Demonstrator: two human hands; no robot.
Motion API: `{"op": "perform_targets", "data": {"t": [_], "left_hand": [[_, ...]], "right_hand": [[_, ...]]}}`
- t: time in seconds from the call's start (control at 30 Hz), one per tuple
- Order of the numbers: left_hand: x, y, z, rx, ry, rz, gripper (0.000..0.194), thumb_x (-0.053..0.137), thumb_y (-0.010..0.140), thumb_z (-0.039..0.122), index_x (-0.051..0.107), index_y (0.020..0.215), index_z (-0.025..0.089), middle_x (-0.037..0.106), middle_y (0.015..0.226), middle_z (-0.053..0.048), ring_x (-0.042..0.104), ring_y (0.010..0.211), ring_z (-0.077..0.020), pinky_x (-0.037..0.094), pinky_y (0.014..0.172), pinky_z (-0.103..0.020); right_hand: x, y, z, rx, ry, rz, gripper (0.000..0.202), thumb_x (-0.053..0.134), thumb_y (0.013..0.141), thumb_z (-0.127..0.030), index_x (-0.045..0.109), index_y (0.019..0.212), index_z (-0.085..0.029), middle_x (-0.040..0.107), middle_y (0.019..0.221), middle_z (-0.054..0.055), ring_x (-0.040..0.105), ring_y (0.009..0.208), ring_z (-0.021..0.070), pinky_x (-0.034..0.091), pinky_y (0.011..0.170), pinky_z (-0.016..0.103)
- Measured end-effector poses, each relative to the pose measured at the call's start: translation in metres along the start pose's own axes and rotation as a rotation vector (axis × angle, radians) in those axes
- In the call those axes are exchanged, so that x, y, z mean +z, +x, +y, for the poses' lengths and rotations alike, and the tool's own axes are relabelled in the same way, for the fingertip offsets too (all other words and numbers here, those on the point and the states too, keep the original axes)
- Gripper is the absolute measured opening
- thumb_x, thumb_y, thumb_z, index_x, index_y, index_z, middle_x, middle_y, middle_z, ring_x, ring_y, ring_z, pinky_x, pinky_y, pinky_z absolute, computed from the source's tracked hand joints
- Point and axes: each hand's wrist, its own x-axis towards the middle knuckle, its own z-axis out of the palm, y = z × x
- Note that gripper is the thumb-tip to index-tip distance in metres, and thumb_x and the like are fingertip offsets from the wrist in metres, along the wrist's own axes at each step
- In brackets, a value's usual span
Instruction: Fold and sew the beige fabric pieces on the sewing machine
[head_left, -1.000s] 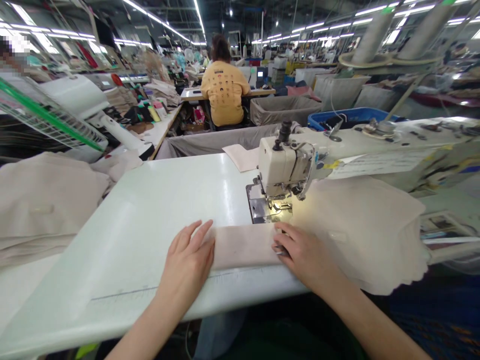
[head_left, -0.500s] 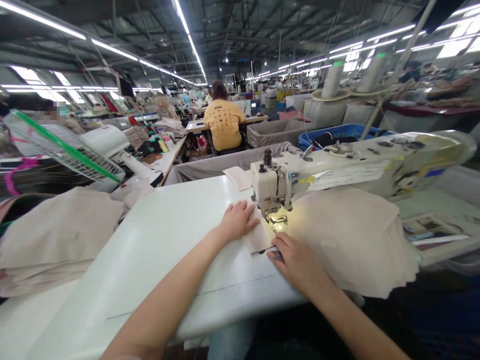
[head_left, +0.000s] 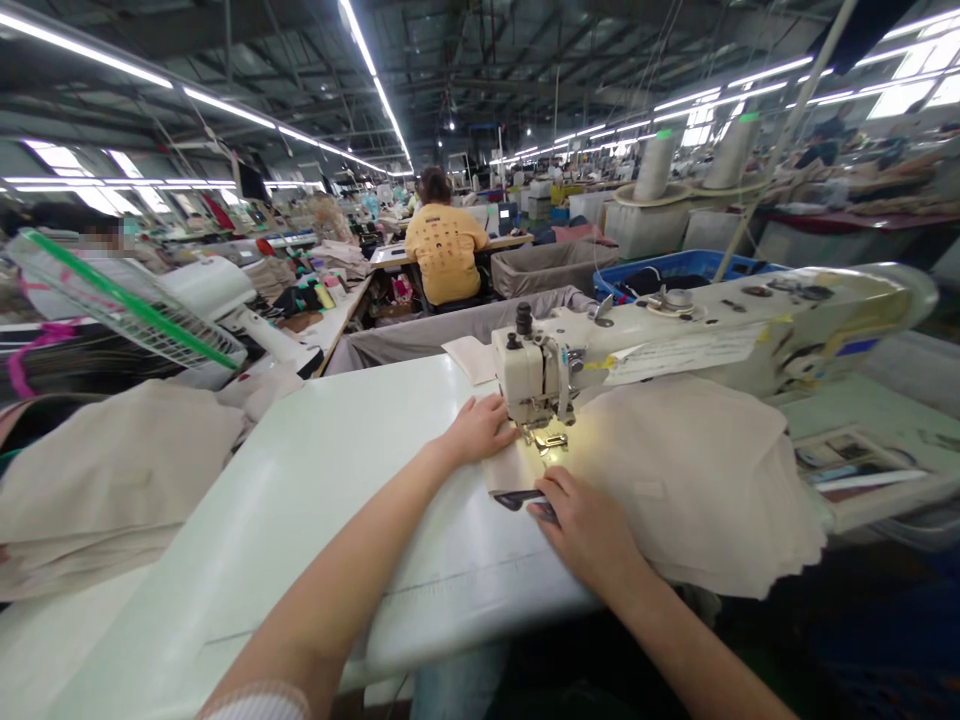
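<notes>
My left hand lies flat on a narrow beige fabric piece, left of the needle area of a white sewing machine. The fabric runs under the machine head beside the lit metal presser foot. My right hand is closed at the fabric's near right corner, fingertips just below the foot. Between its thumb and fingers is a small dark tool, which reaches left along the fabric's near edge; its exact kind is unclear. Large beige fabric pieces lie right of my right hand.
Another beige piece rests behind the machine head on the white tabletop. More beige fabric is stacked at left, near a fan with a green rim. Ahead, a person in a yellow shirt sits beyond a grey cloth-lined bin.
The fabric's near edge has moved slightly away from me, and more of the dark tool shows beside it. My left hand has shifted a little forward, closer to the machine head.
</notes>
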Motion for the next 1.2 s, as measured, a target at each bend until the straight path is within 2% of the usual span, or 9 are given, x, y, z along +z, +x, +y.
{"op": "perform_targets", "data": {"t": [0.53,0.77,0.87,0.97,1.03,1.1,1.2], "left_hand": [[0.001,0.0,0.001,0.012,-0.008,0.023,0.033,0.048,0.099,0.04,0.064,0.122,0.023,0.063,0.129,-0.009,0.055,0.124,-0.0265,0.041,0.109,-0.046],[-0.001,0.003,0.001,-0.005,0.033,-0.019,0.032,0.047,0.1,0.037,0.064,0.123,0.022,0.06,0.134,-0.011,0.052,0.127,-0.0285,0.038,0.111,-0.052],[-0.004,-0.001,0.012,-0.073,0.102,0.02,0.03,0.046,0.101,0.036,0.064,0.119,0.021,0.061,0.13,-0.012,0.052,0.127,-0.0308,0.035,0.112,-0.058],[-0.003,-0.018,0.033,-0.078,0.131,0.084,0.025,0.045,0.101,0.026,0.067,0.105,0.017,0.066,0.114,-0.015,0.058,0.117,-0.0305,0.042,0.107,-0.054],[0.0,-0.035,0.048,-0.001,0.073,0.074,0.022,0.045,0.098,0.017,0.067,0.099,0.016,0.067,0.106,-0.014,0.062,0.107,-0.0277,0.051,0.098,-0.045],[0.004,-0.053,0.061,0.108,-0.017,0.055,0.021,0.046,0.097,0.015,0.067,0.098,0.017,0.067,0.105,-0.012,0.064,0.104,-0.0251,0.054,0.094,-0.039],[0.007,-0.072,0.071,0.219,-0.104,0.068,0.023,0.044,0.1,0.019,0.066,0.103,0.018,0.067,0.109,-0.011,0.063,0.111,-0.0247,0.055,0.096,-0.039]], "right_hand": [[-0.004,0.002,-0.001,0.003,-0.006,-0.043,0.017,0.052,0.1,-0.026,0.065,0.11,-0.02,0.066,0.12,0.009,0.067,0.099,0.0214,0.051,0.077,0.028],[-0.007,0.009,-0.001,0.004,-0.009,-0.067,0.016,0.051,0.1,-0.023,0.066,0.107,-0.02,0.066,0.115,0.007,0.067,0.096,0.0205,0.05,0.074,0.028],[-0.008,0.011,0.0,0.0,-0.004,-0.058,0.016,0.051,0.1,-0.024,0.065,0.105,-0.019,0.067,0.114,0.006,0.067,0.095,0.02,0.049,0.073,0.028],[-0.009,0.009,0.0,-0.002,0.002,-0.069,0.015,0.052,0.1,-0.024,0.065,0.104,-0.02,0.067,0.114,0.006,0.067,0.094,0.0198,0.049,0.073,0.028],[-0.01,0.007,0.001,-0.002,0.005,-0.076,0.016,0.051,0.1,-0.023,0.065,0.107,-0.02,0.067,0.117,0.006,0.068,0.094,0.0197,0.048,0.073,0.028],[-0.01,0.004,0.001,-0.004,0.004,-0.079,0.019,0.051,0.099,-0.022,0.064,0.113,-0.02,0.067,0.12,0.006,0.069,0.093,0.0199,0.049,0.073,0.029],[-0.01,0.002,0.002,-0.002,0.004,-0.084,0.022,0.05,0.099,-0.021,0.062,0.118,-0.019,0.067,0.123,0.007,0.07,0.093,0.0204,0.049,0.072,0.03]]}}
